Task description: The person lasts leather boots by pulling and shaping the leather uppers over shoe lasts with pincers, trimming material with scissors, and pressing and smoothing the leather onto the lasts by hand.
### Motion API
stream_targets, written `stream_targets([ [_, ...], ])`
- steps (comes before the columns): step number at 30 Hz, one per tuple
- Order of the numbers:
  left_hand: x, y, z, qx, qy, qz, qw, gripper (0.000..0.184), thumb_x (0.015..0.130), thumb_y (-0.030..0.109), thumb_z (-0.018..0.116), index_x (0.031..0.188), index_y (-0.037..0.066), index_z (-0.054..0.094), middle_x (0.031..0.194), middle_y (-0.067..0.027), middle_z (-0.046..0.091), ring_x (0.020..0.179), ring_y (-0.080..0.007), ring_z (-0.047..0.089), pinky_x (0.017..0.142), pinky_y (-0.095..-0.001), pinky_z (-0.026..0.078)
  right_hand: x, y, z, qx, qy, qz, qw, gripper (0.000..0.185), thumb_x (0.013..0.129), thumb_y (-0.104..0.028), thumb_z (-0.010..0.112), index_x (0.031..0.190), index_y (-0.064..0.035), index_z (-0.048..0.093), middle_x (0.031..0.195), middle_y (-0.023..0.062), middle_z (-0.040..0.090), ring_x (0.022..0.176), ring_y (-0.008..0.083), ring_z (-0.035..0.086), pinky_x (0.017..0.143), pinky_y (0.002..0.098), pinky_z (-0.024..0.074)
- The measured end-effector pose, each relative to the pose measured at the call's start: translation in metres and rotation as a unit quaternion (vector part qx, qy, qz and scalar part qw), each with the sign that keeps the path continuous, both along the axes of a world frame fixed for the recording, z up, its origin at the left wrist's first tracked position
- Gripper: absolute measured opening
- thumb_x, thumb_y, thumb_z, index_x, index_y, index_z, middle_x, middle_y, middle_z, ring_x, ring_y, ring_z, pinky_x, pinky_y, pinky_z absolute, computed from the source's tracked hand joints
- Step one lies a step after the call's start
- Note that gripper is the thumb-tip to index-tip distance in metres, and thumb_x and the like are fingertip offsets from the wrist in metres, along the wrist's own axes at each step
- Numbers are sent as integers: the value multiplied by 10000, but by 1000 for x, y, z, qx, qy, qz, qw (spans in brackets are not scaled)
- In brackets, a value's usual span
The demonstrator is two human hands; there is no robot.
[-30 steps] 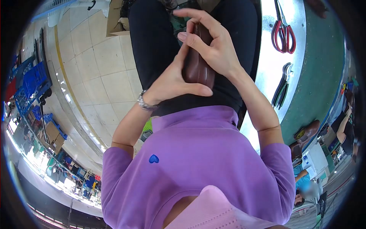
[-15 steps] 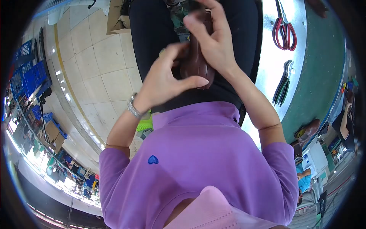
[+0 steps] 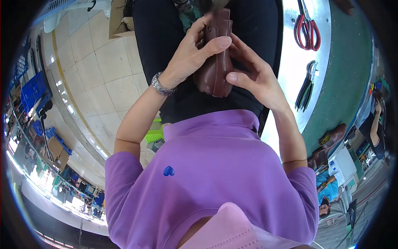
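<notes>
A brown leather shoe (image 3: 214,76) is held over my lap, its rounded end toward my waist. My left hand (image 3: 190,56) wraps the upper part from the left, with the thumb lying across the leather. From the right, my right hand (image 3: 257,76) holds the side, its thumb on the rounded end and its other fingers partly hidden behind the shoe. The far end of the shoe lies close to a blurred dark object at the top edge that I cannot make out.
On the metal strip at the right lie red-handled scissors (image 3: 307,33) and dark-handled pliers (image 3: 306,87). More brown shoes (image 3: 333,136) rest on the green surface (image 3: 348,70). Co-workers (image 3: 329,191) are at the far right. A cardboard box (image 3: 117,20) stands on the floor at upper left.
My left hand has moved up to the upper part of the shoe. My right hand has come down to its right side near the rounded end. The view has shifted slightly.
</notes>
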State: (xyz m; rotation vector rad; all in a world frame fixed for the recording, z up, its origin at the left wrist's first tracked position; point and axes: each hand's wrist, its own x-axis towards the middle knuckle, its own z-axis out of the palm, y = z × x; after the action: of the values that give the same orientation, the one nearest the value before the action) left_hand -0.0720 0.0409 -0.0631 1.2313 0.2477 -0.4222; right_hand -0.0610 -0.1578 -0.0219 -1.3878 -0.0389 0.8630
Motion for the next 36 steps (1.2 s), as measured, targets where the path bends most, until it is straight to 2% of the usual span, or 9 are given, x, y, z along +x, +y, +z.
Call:
stream_targets([
  [7, -17, -18, 2, 63, -23, 65, 996, 820, 794, 486, 762, 1365, 1, 429, 1163, -134, 549, 1056, -186, 558, 943, -305, 454, 22, 3, 25, -147, -97, 175, 969, 727, 777, -329, 816, 1297, 88, 525, 1145, 225, 666, 1131, 320, 635, 974, 391, 500],
  [11, -22, -19, 4, 101, -38, 76, 991, 737, 785, 473, 761, 1293, 6, 503, 1069, -111, 606, 968, -167, 588, 885, -308, 475, 17, 9, 30, -182, -132, 204, 953, 626, 776, -334, 805, 1194, 78, 584, 996, 239, 695, 958, 354, 693, 848, 392, 542],
  [16, -19, -14, -1, 125, -22, 77, 989, 735, 783, 472, 767, 1290, 6, 509, 1080, -95, 617, 963, -157, 588, 868, -304, 483, 24, 16, 31, -214, -149, 233, 937, 546, 786, -366, 795, 1098, 49, 629, 869, 248, 689, 812, 371, 700, 733, 410, 541],
  [20, -16, -12, -3, 87, -57, 85, 991, 683, 852, 506, 707, 1286, 15, 515, 1072, -68, 611, 966, -132, 576, 872, -284, 474, 20, 10, 23, -210, -202, 216, 932, 689, 779, -413, 796, 1210, 80, 582, 934, 241, 697, 860, 361, 710, 801, 390, 560],
  [24, -17, -13, -8, -25, -43, 92, 994, 554, 974, 536, 526, 1208, 35, 551, 994, -35, 586, 893, -89, 539, 840, -240, 451, 11, 7, 17, -173, -243, 187, 936, 867, 751, -452, 810, 1315, 123, 491, 993, 241, 694, 920, 353, 708, 886, 385, 554],
  [28, -22, -16, -6, 34, -12, 97, 995, 505, 999, 519, 488, 1129, 42, 594, 939, -13, 594, 851, -79, 532, 795, -234, 447, 1, 14, 22, -239, -216, 202, 925, 923, 706, -465, 836, 1310, 140, 487, 1000, 242, 694, 960, 338, 703, 889, 377, 550],
  [30, -22, -10, -5, 66, -7, 97, 993, 493, 1012, 510, 465, 1099, 48, 613, 913, -5, 601, 831, -76, 532, 773, -235, 446, -3, 21, 27, -266, -263, 208, 904, 901, 704, -456, 838, 1313, 115, 498, 995, 232, 697, 957, 327, 706, 878, 369, 549],
  [33, -17, -4, 3, 23, 0, 101, 995, 548, 1020, 536, 412, 1201, 50, 588, 998, -34, 618, 910, -90, 544, 856, -244, 439, 10, 21, 20, -211, -270, 184, 921, 853, 715, -426, 840, 1329, 65, 510, 1001, 205, 703, 929, 306, 712, 856, 359, 549],
  [36, -17, -3, -13, -2, -37, 117, 992, 613, 1028, 549, 354, 1359, 50, 484, 1308, -110, 536, 1170, -156, 509, 1033, -282, 373, 17, 20, 9, -157, -294, 49, 941, 749, 750, -358, 834, 1338, 0, 538, 1142, 175, 667, 1023, 283, 671, 912, 371, 520],
])
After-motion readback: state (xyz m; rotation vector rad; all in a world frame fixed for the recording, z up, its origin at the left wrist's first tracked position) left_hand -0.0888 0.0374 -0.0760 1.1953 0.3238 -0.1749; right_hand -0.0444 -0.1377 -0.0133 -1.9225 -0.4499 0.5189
